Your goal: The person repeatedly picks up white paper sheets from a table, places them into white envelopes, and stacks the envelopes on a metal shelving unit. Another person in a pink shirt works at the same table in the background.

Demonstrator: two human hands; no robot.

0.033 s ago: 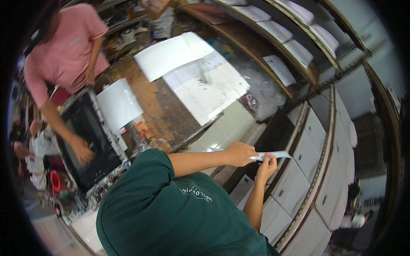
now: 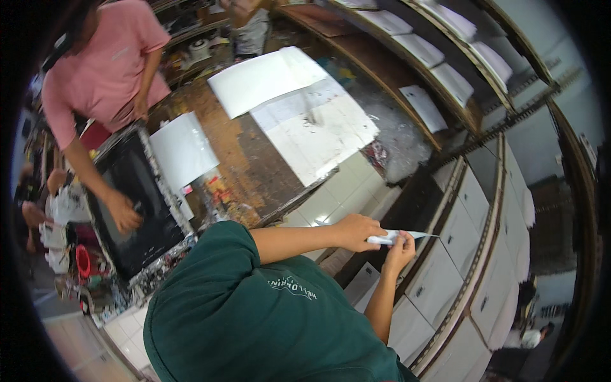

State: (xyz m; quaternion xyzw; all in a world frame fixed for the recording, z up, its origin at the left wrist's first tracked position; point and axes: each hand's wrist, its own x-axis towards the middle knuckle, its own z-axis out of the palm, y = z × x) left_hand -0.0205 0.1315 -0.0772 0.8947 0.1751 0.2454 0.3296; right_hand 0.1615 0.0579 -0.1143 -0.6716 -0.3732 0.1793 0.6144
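Note:
My left hand (image 2: pixel 358 232) reaches across from the left, its fingers closed on a thin white sheet (image 2: pixel 415 235). My right hand (image 2: pixel 400 253) comes up from below and pinches the same sheet close beside the left. The sheet is seen nearly edge-on and narrows to a point on the right, so I cannot tell whether it is folded or whether it is paper or plastic. Both hands are in front of my green shirt, near a rack that holds pale sheets (image 2: pixel 431 288) with small dark marks.
A stained wooden table (image 2: pixel 245 172) bears large white boards (image 2: pixel 321 130) and a white sheet (image 2: pixel 184 149). At left, a person in pink has a hand on a dark framed panel (image 2: pixel 153 239). Shelves (image 2: pixel 382 63) with paper stacks run along the upper right. A red ring-shaped thing (image 2: pixel 83 261) is at far left.
The view has shifted slightly, moving the table and boards a little right. The sheet in my hands has tilted and looks more pointed. The co-worker's hand has moved slightly over the dark panel.

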